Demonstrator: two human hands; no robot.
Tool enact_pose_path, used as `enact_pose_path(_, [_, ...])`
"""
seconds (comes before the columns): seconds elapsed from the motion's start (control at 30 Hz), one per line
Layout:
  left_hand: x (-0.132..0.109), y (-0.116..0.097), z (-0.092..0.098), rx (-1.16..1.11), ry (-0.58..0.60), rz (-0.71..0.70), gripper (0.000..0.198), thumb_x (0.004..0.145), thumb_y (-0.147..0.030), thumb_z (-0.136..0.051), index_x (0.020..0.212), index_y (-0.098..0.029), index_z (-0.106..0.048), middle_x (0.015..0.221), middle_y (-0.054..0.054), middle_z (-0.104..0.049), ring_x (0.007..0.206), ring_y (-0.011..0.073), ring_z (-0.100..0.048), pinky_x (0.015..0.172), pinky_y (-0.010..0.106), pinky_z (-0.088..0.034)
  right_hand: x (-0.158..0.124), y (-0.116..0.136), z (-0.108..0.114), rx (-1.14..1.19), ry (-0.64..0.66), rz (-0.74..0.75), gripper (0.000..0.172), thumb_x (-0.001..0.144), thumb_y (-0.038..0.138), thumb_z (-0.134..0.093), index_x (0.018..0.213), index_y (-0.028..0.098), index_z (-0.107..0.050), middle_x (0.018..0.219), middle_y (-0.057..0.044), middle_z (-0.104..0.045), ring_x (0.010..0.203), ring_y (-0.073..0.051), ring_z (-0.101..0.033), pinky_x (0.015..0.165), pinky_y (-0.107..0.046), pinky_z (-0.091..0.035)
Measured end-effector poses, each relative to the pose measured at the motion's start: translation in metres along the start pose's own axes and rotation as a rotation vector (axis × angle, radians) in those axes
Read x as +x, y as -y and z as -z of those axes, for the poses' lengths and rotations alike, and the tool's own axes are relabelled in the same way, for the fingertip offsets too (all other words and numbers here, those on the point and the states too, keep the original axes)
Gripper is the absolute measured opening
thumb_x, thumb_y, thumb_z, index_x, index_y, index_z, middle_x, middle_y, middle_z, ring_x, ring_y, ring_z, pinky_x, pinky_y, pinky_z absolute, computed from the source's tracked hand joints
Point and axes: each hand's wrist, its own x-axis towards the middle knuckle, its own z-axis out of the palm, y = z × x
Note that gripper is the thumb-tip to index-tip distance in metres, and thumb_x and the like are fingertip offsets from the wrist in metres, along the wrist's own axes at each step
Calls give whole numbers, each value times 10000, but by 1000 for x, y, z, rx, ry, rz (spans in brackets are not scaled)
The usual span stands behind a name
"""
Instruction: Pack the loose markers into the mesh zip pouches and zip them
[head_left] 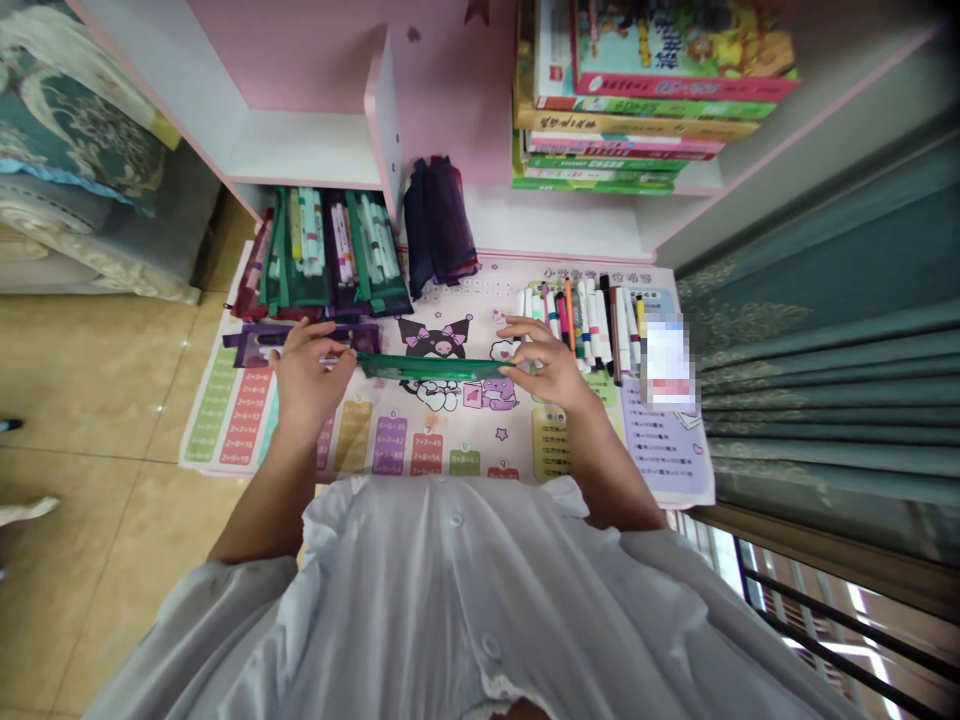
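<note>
The left hand (315, 372) and right hand (546, 365) pinched opposite ends of a green pouch (427, 368) above the desk mat (517, 430). Beyond its left end, several pouches (309, 285) already held pens; straight beyond it, dark pouches (442, 220) looked unfilled. Loose pens (592, 330) beyond its right end lay unpacked, so work seemed partway. Past the pouch stood a shelf (300, 150) with books (637, 128); right of it hung a curtain (810, 350).

2 hands (313, 372), 1 held green pouch (435, 368), 1 book stack (637, 125), 1 dark pouch bundle (441, 222), 1 marker row (592, 325) (too packed to count).
</note>
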Motion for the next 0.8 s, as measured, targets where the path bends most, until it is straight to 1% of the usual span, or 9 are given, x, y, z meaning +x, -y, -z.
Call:
enact_pose_path(0.13, [0,1,-1,-9,-16,17,118,777,-326,-632,708,-240,-676,1196,39,-705,1314,296,-533,1190,575,-303,1,1,0,-1,-8,18,274,855,347,-704,658,240,-546,1152,-38,-692,1305,-311,-556,1077,-578,-437])
enact_pose_path(0.33, [0,4,0,-23,-18,32,109,767,-319,-641,704,-237,-675,1203,48,-702,1291,301,-548,1181,569,-309,1,1,0,15,-1,39,249,856,325,-706,675,242,-557,1161,-40,-689,1305,-307,-559,1070,-566,-447])
enact_pose_path(0.4, [-1,3,1,-19,-13,40,112,773,-320,-641,702,-238,-669,1206,53,-700,1307,309,-531,1181,584,-286,1,1,0,30,-4,36,241,854,316,-710,679,241,-561,1165,-41,-689,1302,-308,-561,1069,-566,-447])
enact_pose_path(0.53, [-4,0,3,25,11,30,128,808,-339,-636,735,-237,-664,1240,62,-683,1371,337,-466,1166,679,-177,0,-1,-1,51,-3,20,232,853,308,-712,680,243,-572,1164,-46,-690,1304,-311,-559,1072,-576,-447])
enact_pose_path(0.63, [-6,0,4,59,35,-19,116,819,-353,-644,804,-241,-672,1302,75,-648,1409,348,-421,1149,709,-155,1,-1,0,69,3,22,224,851,326,-717,683,247,-591,1161,-51,-693,1304,-306,-560,1082,-579,-448])
enact_pose_path(0.7, [-6,1,3,90,70,-59,145,801,-365,-675,893,-253,-682,1356,94,-611,1444,354,-370,1144,714,-162,1,0,0,77,17,18,216,851,342,-718,689,249,-609,1162,-58,-695,1303,-304,-561,1086,-579,-452])
enact_pose_path(0.8, [-4,3,-1,162,141,-89,343,765,-366,-725,1090,-273,-666,1444,131,-538,1488,376,-284,1136,735,-158,1,1,1,80,45,7,178,862,331,-711,720,250,-639,1187,-75,-691,1309,-306,-558,1088,-586,-459])
